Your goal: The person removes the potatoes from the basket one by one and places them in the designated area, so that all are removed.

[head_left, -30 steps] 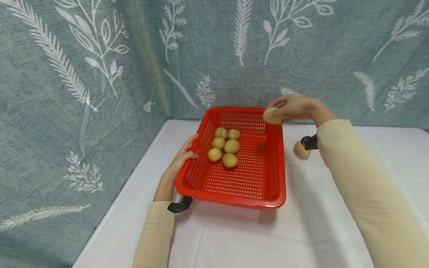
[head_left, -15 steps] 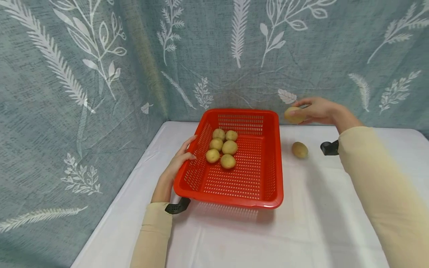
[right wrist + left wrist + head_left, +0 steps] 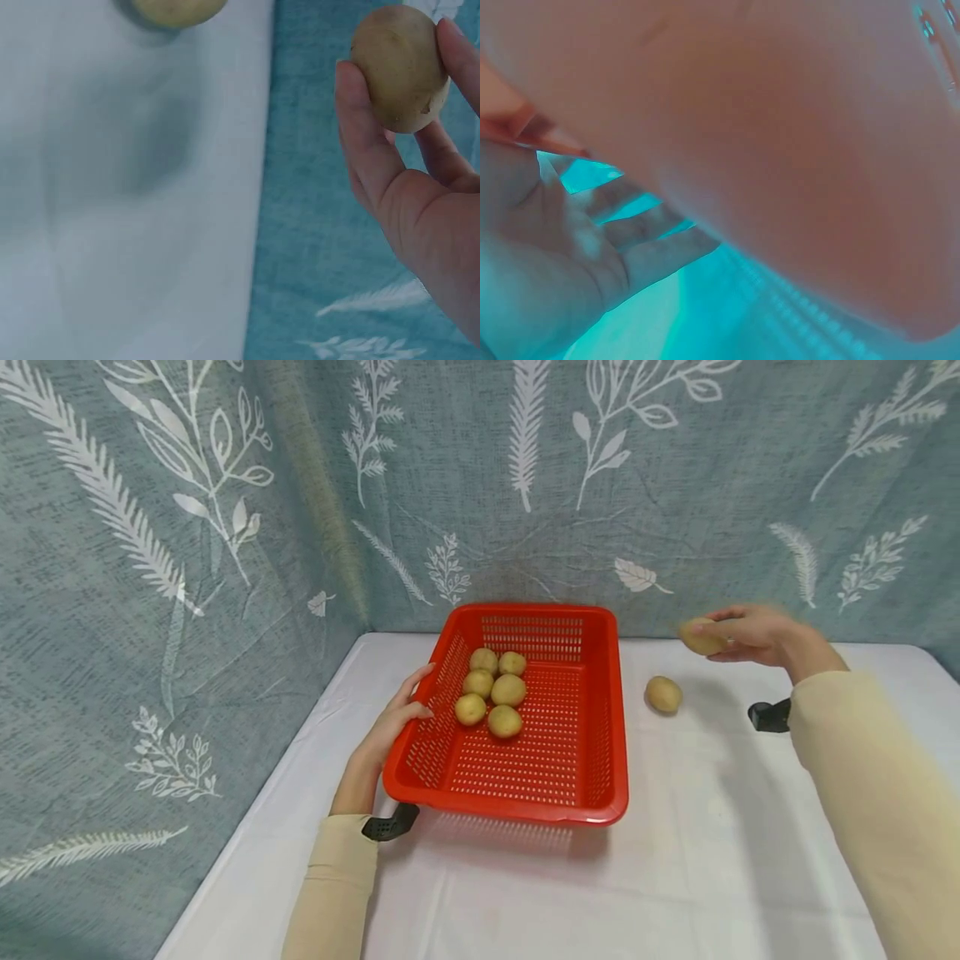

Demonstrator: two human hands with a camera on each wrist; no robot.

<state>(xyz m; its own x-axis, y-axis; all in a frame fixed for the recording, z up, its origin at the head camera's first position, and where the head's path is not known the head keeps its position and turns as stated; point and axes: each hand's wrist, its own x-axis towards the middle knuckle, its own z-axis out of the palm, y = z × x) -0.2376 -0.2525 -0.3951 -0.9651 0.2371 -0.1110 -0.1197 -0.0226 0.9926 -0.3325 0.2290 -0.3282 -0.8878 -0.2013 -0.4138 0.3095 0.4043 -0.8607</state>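
Observation:
A red plastic basket [image 3: 510, 810] with slotted walls stands on the table, several yellow-brown potatoes [image 3: 508, 690] gathered in its left half. At its left side my left hand [image 3: 386, 727] grips the rim, thumb over the edge; in the left wrist view the fingers [image 3: 667, 255] reach along the outside of the wall. Right of the basket, my right hand [image 3: 757, 635] holds a potato [image 3: 701, 637] in the air between thumb and fingertips, and the right wrist view shows this potato [image 3: 397, 67] plainly. Another potato [image 3: 663, 694] lies on the cloth between basket and right hand.
White cloth covers the table [image 3: 675, 860]. A blue-green curtain [image 3: 480, 485] with white leaf prints hangs along the back and left edges. Black wrist devices [image 3: 769, 716] sit on both forearms.
My right hand has carried the held potato from over the basket's back right corner to the right, and slightly lower. The left hand stays on the rim.

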